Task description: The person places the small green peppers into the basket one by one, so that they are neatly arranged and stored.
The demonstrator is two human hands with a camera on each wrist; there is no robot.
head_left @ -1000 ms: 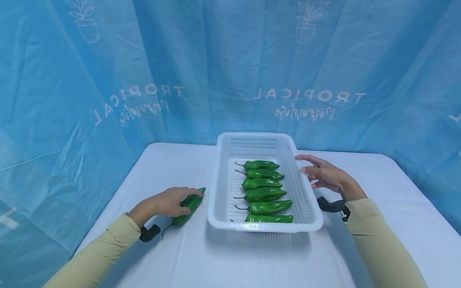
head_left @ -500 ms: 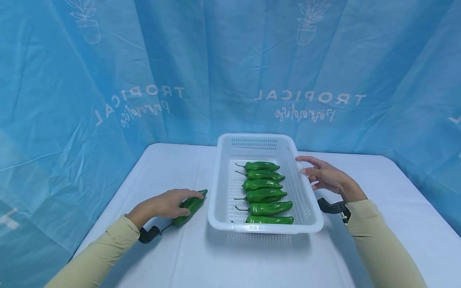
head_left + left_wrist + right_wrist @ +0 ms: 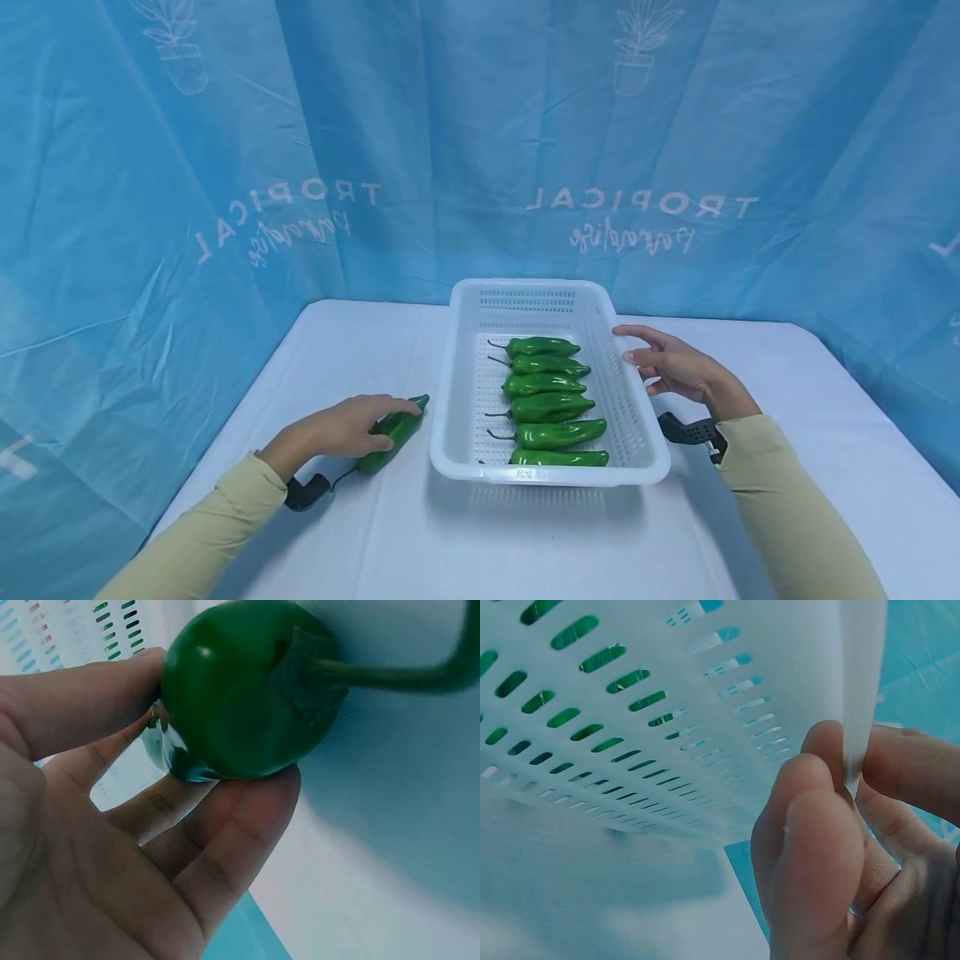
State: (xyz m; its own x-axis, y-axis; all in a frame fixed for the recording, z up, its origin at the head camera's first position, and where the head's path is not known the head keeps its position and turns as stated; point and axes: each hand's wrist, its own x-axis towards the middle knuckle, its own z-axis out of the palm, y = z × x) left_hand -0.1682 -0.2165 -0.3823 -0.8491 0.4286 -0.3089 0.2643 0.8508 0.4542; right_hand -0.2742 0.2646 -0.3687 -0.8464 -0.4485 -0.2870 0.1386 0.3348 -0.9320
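On the table to the left of the basket, a green chili pepper (image 3: 395, 429) lies slantwise, its thin stem toward the near left. My left hand (image 3: 358, 427) grips it from above, thumb on one side and fingers on the other; the left wrist view shows the pepper's stem end (image 3: 247, 690) between them. A white perforated plastic basket (image 3: 551, 476) holds several green chili peppers (image 3: 551, 407) in a column, stems to the left. At its right side, my right hand (image 3: 678, 367) pinches the rim (image 3: 859, 697), with fingertips curled beneath it.
A white cloth covers the table (image 3: 480, 550). Blue printed curtains (image 3: 480, 150) hang close behind the table and along its sides. The basket's front edge casts a shadow on the cloth.
The pepper under my left hand has shifted very slightly toward the near side, the hand with it. My right hand keeps its place at the basket rim.
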